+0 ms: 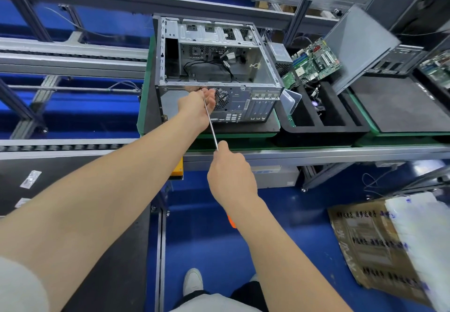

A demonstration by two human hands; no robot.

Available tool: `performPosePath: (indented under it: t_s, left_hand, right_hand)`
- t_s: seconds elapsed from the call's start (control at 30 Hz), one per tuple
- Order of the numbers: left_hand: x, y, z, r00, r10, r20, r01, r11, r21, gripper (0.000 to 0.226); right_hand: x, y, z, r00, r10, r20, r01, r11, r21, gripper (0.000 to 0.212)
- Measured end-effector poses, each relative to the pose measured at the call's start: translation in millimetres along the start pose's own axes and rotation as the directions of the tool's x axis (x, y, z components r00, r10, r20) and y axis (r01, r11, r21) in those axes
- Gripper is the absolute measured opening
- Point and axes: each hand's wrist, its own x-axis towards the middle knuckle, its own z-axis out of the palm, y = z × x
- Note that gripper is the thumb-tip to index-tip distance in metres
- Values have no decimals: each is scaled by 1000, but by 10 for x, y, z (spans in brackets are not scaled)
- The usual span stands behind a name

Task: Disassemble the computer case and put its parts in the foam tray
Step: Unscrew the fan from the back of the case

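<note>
1. The computer case point(219, 73) sits on the counter point(316, 153), straight ahead of the person. Its open side faces up, and its back panel point(241, 104) faces the person.
2. The left hand point(196, 108) is the nearer one to the case. Its bent fingers touch the top of the back panel, just beside the round fan grille point(222, 98).
3. The tip of the screwdriver point(211, 126) is hidden by those fingers. I cannot tell if they pinch the tip or only guide it.
4. The right hand point(231, 175) is farther back, over the near edge of the counter. It is wrapped tight around the screwdriver's handle.
5. The long thin screwdriver points away from the person and a little to the left. It runs from the right hand, across the left wrist, to the back panel.
6. So the next move is probably a push and a turn along that line, into a screw on the back panel. The right hand would turn it while the left hand keeps the tip in place.
7. The black foam tray point(326, 130) is just beside the case, on its right. A green motherboard point(314, 61) already leans at the tray's far end.
8. Any part that comes off will have to go to the right. The right hand is on that side.
</note>
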Motion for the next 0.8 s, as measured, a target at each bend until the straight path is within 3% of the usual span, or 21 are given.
performPosePath:
  t_s: [0.07, 0.1, 0.13, 0.17, 0.2, 0.23, 0.27, 0.3, 0.33, 0.37, 0.4, 0.43, 0.47, 0.5, 0.6, 0.63, 0.73, 0.8]
  left_hand:
    - [29, 26, -9, 999, -30, 14, 30, 1000, -5, 32]
    - [45, 40, -15, 999, -41, 22, 41, 999, -10, 32]
    - [48, 51, -11, 998, -54, 31, 55, 998, -22, 34]
    - [53, 59, -13, 997, -73, 38, 74, 996, -42, 36]
    - [50, 65, -11, 996, -85, 36, 87, 995, -50, 35]
    - [47, 80, -9, 997, -74, 28, 74, 997, -4, 32]
    - [41, 112, -21, 1000, -20, 20, 17, 990, 138, 28]
    - [24, 159, -42, 997, 72, 36, -81, 918, 388, 25]
    - [31, 221, -86, 975, 197, 105, -217, 720, 659, 24]
    - [58, 305, -141, 913, 342, 224, -356, 396, 846, 24]
    - [83, 409, -187, 802, 467, 373, -440, 41, 897, 23]
    - [100, 522, -204, 695, 514, 503, -454, -229, 861, 20]
    - [126, 616, -195, 626, 498, 600, -439, -411, 799, 17]
    - [174, 698, -166, 619, 426, 660, -423, -527, 737, 18]
    - [332, 809, -61, 756, 167, 633, -453, -565, 689, 28]
    - [366, 818, -48, 768, 122, 629, -468, -564, 681, 31]
    - [421, 875, -88, 743, 130, 657, -510, -525, 681, 32]
    - [444, 890, -141, 723, 146, 676, -533, -506, 679, 31]
  right_hand:
    - [26, 34, -64, 995, 2, 103, -37, 940, 338, 15]
    - [24, 58, -80, 983, -1, 185, -107, 812, 574, 20]
    - [20, 90, -86, 955, -20, 295, -228, 585, 778, 25]
    - [1, 107, -97, 913, -81, 399, -364, 277, 889, 28]
    - [-25, 110, -113, 864, -173, 473, -484, -27, 875, 28]
    - [-38, 99, -120, 818, -270, 508, -569, -255, 782, 27]
    - [-34, 83, -118, 786, -353, 508, -617, -390, 684, 25]
    - [-27, 67, -117, 770, -409, 490, -637, -452, 624, 24]
    - [-16, 56, -118, 769, -434, 469, -638, -473, 608, 23]
    - [-9, 44, -125, 776, -434, 458, -629, -474, 616, 22]
    - [-11, 32, -137, 783, -425, 454, -619, -468, 631, 22]
    - [-12, 21, -148, 788, -413, 457, -613, -460, 642, 22]
    - [-11, 19, -151, 790, -401, 464, -611, -456, 647, 22]
    - [-8, 21, -149, 791, -390, 472, -611, -454, 649, 22]
    - [-8, 34, -136, 785, -374, 494, -619, -438, 652, 24]
    - [-2, 43, -134, 780, -386, 492, -624, -440, 646, 24]
    - [20, 66, -142, 783, -396, 480, -620, -432, 655, 23]
    - [22, 70, -127, 814, -324, 482, -576, -348, 740, 23]
